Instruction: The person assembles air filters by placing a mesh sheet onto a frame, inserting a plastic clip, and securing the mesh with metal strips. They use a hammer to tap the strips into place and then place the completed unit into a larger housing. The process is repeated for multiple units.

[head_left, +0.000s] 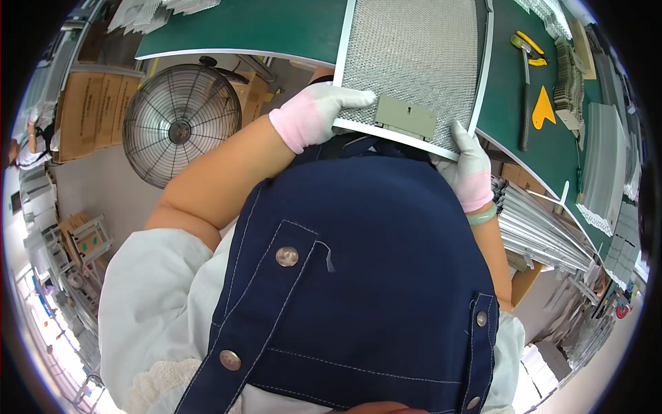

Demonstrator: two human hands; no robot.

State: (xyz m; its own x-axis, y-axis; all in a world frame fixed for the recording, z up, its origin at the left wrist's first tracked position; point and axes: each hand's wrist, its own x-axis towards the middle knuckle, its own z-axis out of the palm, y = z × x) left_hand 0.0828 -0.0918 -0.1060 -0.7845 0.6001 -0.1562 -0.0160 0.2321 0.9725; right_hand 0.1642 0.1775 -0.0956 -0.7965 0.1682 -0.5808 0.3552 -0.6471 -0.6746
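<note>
A flat mesh filter panel [420, 55] in a thin silvery frame lies over the front edge of the green table, its near end close to my body. Gloved in white with a pink cuff, my left hand [321, 110] grips the panel's near left corner, thumb laid over the frame. At the near right corner my right hand [469, 165] holds the frame, thumb on top and fingers partly hidden beneath. On the near edge, between my hands, sits a grey-green rectangular plate [405, 117] with a small dark slot.
Right of the panel, a hammer [524, 90], yellow-handled pliers [529, 47] and an orange pointed scraper [543, 109] lie on the green table [503, 103]. Stacked metal strips [545, 228] stand below its right edge. A black floor fan [181, 131] and cardboard boxes [96, 110] are at left.
</note>
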